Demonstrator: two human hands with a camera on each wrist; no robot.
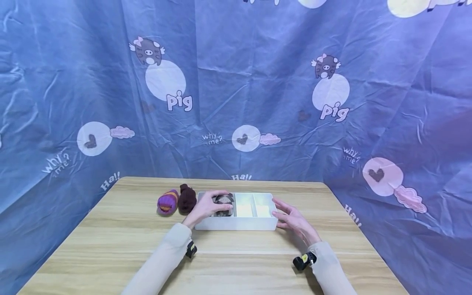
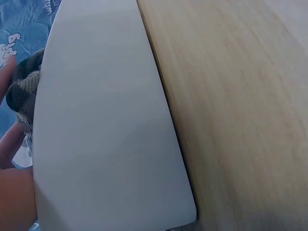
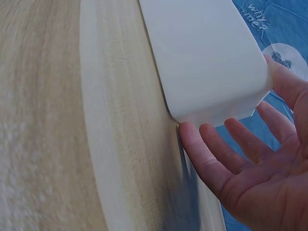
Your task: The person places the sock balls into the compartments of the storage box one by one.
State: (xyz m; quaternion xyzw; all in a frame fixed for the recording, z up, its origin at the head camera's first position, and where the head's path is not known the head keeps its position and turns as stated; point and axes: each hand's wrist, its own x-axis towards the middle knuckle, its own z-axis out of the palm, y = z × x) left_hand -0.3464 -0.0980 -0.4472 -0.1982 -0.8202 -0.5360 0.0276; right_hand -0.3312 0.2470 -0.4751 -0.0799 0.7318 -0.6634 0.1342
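The white divided tray [image 1: 236, 223] sits near the far edge of the wooden table [image 1: 110, 246]. The left hand [image 1: 206, 207] curls over a grey rolled sock [image 1: 224, 201] in the tray's left compartment, apparently seating it. The right hand [image 1: 293, 219] rests open, fingers spread, against the tray's right end. A purple striped sock [image 1: 167, 202] and a maroon sock [image 1: 187, 198] lie just left of the tray. Next: release, then reach left.
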